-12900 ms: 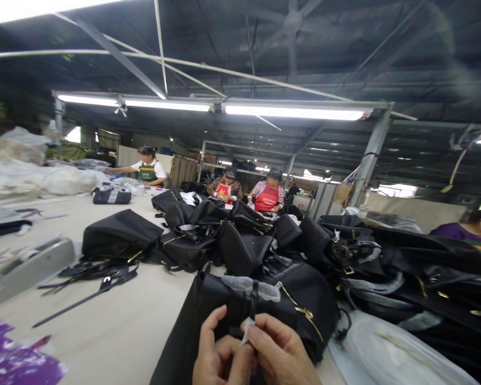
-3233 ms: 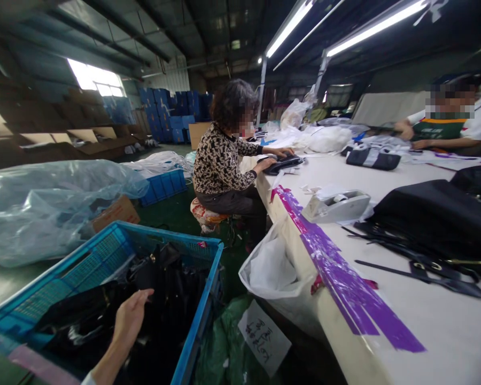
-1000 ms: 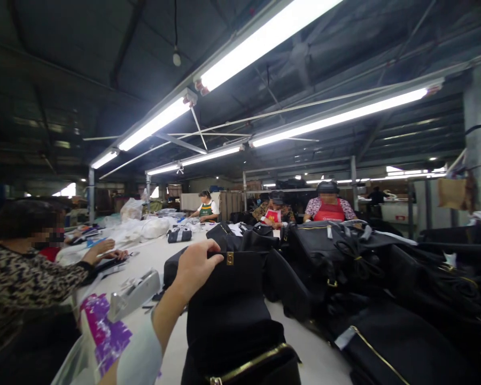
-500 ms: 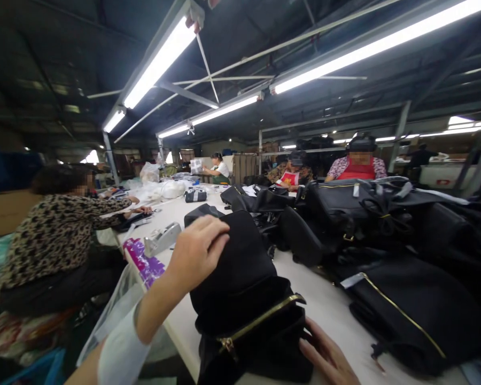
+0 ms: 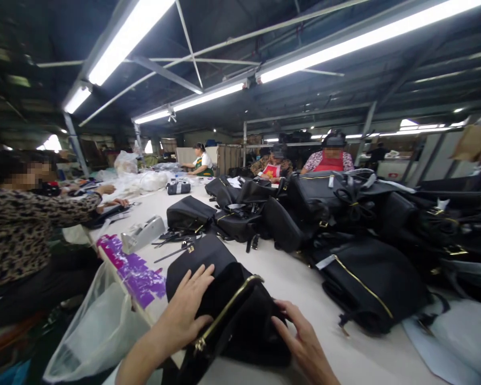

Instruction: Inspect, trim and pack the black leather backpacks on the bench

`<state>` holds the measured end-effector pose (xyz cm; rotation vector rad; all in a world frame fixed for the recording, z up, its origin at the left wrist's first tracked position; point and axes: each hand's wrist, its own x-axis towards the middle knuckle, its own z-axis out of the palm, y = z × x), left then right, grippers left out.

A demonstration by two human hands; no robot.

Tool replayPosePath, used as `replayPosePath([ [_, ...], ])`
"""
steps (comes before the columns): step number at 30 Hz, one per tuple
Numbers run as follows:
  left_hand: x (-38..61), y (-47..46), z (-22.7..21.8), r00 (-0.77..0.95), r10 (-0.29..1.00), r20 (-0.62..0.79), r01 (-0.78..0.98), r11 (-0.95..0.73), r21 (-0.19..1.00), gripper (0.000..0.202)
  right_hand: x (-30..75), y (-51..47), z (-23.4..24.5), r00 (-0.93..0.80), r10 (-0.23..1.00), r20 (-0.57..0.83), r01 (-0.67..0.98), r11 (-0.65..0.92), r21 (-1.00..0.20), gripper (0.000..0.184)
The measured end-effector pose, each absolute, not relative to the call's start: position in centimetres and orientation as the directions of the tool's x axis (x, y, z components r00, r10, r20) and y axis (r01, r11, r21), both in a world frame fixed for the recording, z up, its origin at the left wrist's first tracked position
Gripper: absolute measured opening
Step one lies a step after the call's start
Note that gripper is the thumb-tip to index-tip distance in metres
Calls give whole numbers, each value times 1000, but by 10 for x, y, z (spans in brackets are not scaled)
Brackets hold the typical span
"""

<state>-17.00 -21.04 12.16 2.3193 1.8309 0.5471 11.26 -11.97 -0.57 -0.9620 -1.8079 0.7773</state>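
Observation:
A black backpack (image 5: 252,326) with a gold zipper (image 5: 228,310) lies on the white table right in front of me. My left hand (image 5: 190,305) rests flat on its upper left part, fingers spread. At its right side is my right hand (image 5: 300,331), fingertips touching the fabric, fingers loosely stretched and apart. The zipper pull hangs at the lower left end of the zipper, near my left wrist. Part of the bag's left side is hidden under my left hand and forearm.
More black bags (image 5: 344,208) are heaped along the right and back. One bag with a gold zipper (image 5: 369,283) lies at right. A tape dispenser (image 5: 143,234) and purple plastic film (image 5: 134,272) sit at the left edge, above a clear plastic bag (image 5: 92,326). Co-workers sit left and across.
My left hand has come down from above the bag's top onto its surface, and its fingers have spread. The bag's upper part has folded lower. The view has turned right.

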Motion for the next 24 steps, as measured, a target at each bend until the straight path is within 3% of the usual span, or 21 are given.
replayPosePath([
  [2, -175, -189, 109, 222, 950, 218, 920, -279, 276, 77, 111, -120, -6, -213, 849, 484, 351, 528, -773, 29],
  [6, -180, -145, 108, 171, 955, 242, 956, -220, 195, 80, 110, -122, -4, -132, 822, 554, 475, 543, -692, 34],
  [10, -157, -134, 140, 111, 921, 374, 962, -194, 191, 45, 112, -123, -5, -133, 748, 650, 507, 615, -604, 29],
  [13, -120, -148, 163, 109, 860, 499, 911, -287, 295, 22, 110, -124, -4, -175, 720, 671, 501, 652, -569, 21],
  [17, -77, -161, 169, 215, 863, 457, 851, -396, 346, 16, 106, -126, -2, -175, 715, 677, 509, 654, -560, 14],
  [24, -72, -166, 144, 187, 894, 407, 861, -349, 371, 21, 104, -128, -1, -180, 703, 689, 489, 671, -557, 11],
])
